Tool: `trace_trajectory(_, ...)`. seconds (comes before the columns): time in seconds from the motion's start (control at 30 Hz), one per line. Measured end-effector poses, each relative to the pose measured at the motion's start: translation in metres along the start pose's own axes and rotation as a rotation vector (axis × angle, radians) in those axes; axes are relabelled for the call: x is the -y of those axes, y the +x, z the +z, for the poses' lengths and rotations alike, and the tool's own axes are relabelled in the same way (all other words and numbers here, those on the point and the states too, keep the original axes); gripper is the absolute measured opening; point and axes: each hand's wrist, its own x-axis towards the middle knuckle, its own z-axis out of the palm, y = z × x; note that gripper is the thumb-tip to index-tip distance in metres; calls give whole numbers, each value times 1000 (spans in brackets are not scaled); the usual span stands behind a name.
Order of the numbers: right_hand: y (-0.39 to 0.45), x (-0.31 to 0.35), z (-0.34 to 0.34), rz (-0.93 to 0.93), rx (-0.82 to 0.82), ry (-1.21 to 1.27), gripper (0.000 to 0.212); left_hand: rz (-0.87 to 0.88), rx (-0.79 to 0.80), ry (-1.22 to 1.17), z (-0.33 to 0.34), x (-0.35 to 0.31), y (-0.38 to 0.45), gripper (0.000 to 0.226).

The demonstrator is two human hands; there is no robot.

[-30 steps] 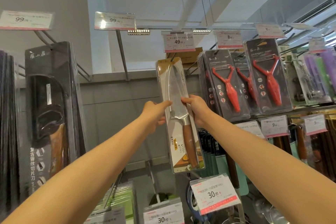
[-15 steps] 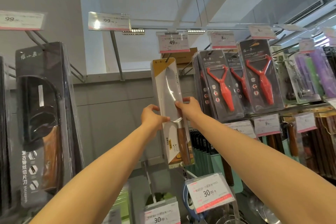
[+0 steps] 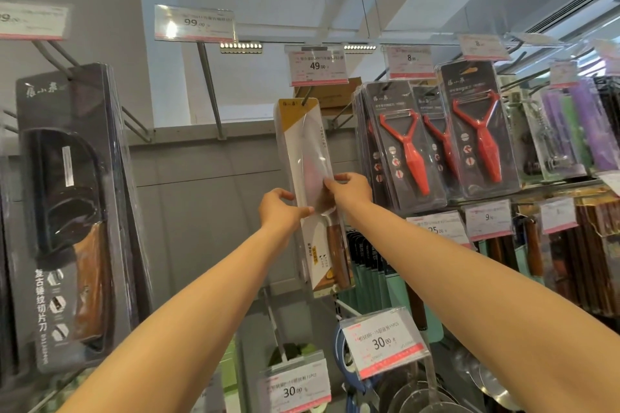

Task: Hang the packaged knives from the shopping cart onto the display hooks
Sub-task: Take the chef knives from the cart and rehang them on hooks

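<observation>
A packaged knife [image 3: 310, 157] with a steel blade, a wooden handle and a yellow-topped card hangs upright below the 49.00 price tag [image 3: 317, 64]. Its top hole sits at the display hook [image 3: 306, 98]. My left hand [image 3: 280, 211] pinches the pack's left edge at mid-height. My right hand [image 3: 349, 189] grips the pack's right edge at the same height. The shopping cart is out of view.
A large dark boxed cleaver [image 3: 72, 211] hangs on the left under a 99.00 tag [image 3: 194, 23]. Red peelers in dark packs [image 3: 476, 131] hang to the right. An empty hook arm [image 3: 208, 90] juts out left of the knife. Price tags [image 3: 382, 342] and metal pans sit below.
Both hands have pushed the knife pack up and away, toward the hook under the 49.00 tag. The view has tilted slightly; the grip on both edges is unchanged.
</observation>
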Motion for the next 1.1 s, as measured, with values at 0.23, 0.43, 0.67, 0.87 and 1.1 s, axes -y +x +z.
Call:
trace_trajectory(0.23,-25,2,-12,8,7,-13,46,49,43,34,-13,-3,-13,44)
trace_trajectory(0.43,-77,14,-31,-93,72,18,31,140,163,-48,-38,-21,-59,34)
trace_trajectory(0.67,-171,33,-57,-107,105,31,15,205,410,-202,-69,-39,-141,19)
trace_trajectory(0.87,-256,35,-85,-101,21,-20,8,235,551,-295,-87,-32,-203,13)
trace_trajectory(1.1,-339,29,-136,-43,-52,-200,7,282,755,-315,-85,-12,-273,17)
